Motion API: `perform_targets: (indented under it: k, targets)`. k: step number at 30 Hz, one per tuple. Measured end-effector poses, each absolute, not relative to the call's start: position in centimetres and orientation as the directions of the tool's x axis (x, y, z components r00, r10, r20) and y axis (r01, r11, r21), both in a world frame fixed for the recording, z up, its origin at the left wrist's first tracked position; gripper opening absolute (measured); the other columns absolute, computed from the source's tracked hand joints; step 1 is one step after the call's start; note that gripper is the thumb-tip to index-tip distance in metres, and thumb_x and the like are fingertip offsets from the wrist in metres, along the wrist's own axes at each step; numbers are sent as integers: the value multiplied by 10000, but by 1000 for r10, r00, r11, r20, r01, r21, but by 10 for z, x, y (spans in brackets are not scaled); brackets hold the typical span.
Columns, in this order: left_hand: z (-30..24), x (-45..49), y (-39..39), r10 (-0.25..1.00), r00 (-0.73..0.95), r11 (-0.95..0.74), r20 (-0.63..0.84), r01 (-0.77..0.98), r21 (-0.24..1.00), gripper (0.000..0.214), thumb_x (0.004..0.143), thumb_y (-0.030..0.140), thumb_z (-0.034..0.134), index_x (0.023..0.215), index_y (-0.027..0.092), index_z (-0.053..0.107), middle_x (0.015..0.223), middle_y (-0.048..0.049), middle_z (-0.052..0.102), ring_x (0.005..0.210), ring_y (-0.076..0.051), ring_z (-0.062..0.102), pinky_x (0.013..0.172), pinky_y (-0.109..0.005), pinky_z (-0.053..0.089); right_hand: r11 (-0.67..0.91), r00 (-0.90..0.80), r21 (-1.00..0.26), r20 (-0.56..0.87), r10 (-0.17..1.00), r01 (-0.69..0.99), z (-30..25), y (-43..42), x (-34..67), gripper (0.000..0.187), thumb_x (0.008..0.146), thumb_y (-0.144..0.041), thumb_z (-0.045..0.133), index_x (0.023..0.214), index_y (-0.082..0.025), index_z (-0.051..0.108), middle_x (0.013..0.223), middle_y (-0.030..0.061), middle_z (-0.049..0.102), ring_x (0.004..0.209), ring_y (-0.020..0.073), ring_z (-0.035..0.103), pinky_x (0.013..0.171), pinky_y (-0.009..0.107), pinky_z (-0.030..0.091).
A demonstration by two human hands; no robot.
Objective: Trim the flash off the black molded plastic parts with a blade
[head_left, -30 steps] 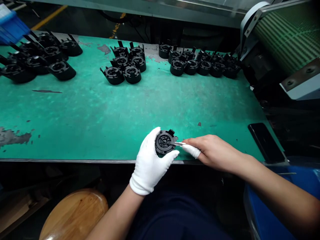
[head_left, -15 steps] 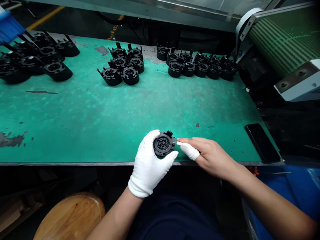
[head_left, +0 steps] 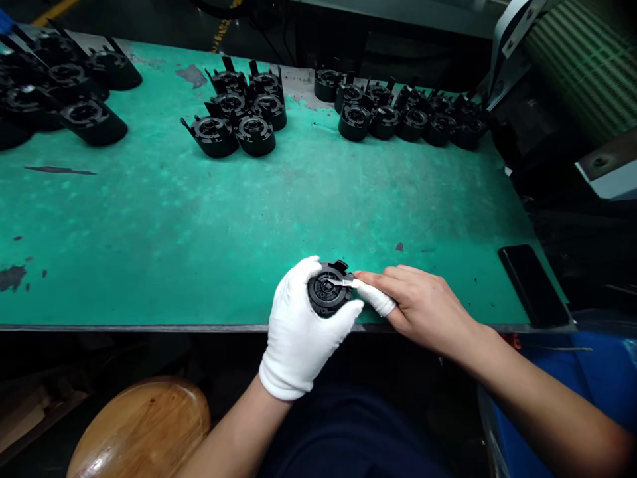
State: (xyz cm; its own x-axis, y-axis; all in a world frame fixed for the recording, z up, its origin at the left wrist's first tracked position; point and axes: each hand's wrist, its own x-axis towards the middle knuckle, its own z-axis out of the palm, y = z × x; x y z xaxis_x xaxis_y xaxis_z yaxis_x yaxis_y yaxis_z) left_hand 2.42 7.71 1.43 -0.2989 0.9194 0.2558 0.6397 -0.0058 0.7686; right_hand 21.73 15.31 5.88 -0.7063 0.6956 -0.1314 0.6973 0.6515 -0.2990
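In a white glove, my left hand (head_left: 303, 322) is wrapped round a round black plastic part (head_left: 324, 299), its ringed face turned up and a small tab at its far edge. My right hand (head_left: 423, 299) is bare except for a white cover on the thumb. Between its thumb and index finger it pinches a small thin blade (head_left: 341, 283). The blade's tip lies over the middle of the part's face, and its handle is hidden in the fingers. Both hands are over the near edge of the green table (head_left: 239, 232).
Black housings with upright tabs stand in groups at the far left (head_left: 94, 119), far middle (head_left: 253, 136) and far right (head_left: 355, 123). A black phone (head_left: 533, 285) lies near the right edge. Below are a wooden stool (head_left: 144, 425) and a blue bin (head_left: 562, 378). A green conveyor (head_left: 587, 66) rises at back right.
The blade has moved left, from the part's right rim to over its centre, and more of it shows. My left hand still holds the part. The whole view has shifted slightly.
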Motion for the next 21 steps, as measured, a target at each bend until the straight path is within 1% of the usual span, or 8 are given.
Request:
perform_targets:
  k: [5,11,21]
  targets:
    - [14,23,77,930,-293,9,224,626,780,664,731,418,797,1279,227,474,1285,-114,604,1196,-284,615,1059,-462,499,662,-715,-300,-118,689,687,57,153,218,461,951,-181,503,1394,-281,577,950,37,710,857,197,617,730,312,440]
    - [14,23,76,929,-293,16,224,640,769,683,724,413,799,1288,220,466,1323,-121,586,1221,-289,598,1076,-464,485,681,-728,-279,-115,676,677,57,153,218,449,952,-190,496,1386,-262,586,897,45,690,823,206,601,691,319,425]
    - [13,23,75,930,-291,12,225,635,773,671,733,419,798,1282,219,468,1326,-129,586,1228,-291,597,1065,-469,489,671,-711,-252,-125,692,698,58,153,218,460,936,-169,508,1374,-275,595,905,32,680,835,215,605,687,333,410]
